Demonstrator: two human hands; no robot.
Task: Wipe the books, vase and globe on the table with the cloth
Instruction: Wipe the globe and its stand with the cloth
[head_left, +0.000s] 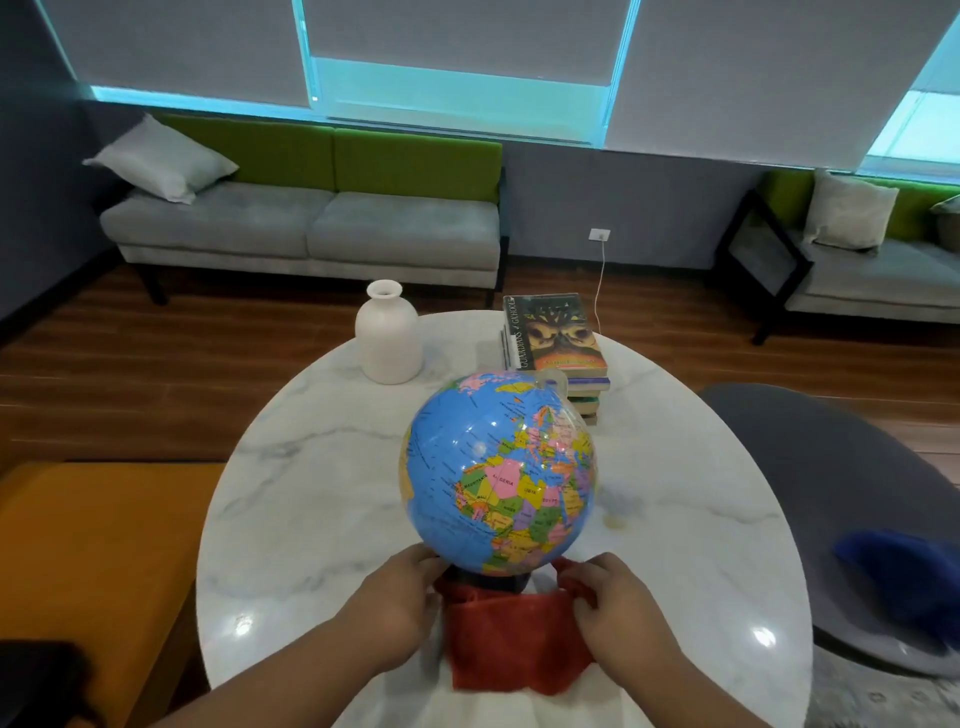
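Note:
A blue globe (498, 473) with coloured countries stands on a dark base near the front of the round marble table (311, 493). A red cloth (511, 644) lies in front of the base, its far edge bunched against it. My left hand (395, 597) pinches the cloth's left corner beside the base. My right hand (618, 603) grips the cloth's right corner. A white vase (388, 332) stands upright at the table's back left. A stack of books (558, 345) sits at the back right, partly hidden behind the globe.
A grey and green sofa (311, 223) lines the far wall, with a second one (872, 270) at the right. An orange seat (88, 561) is left of the table. At the right, a dark grey chair (831, 467) holds a blue cloth (904, 571).

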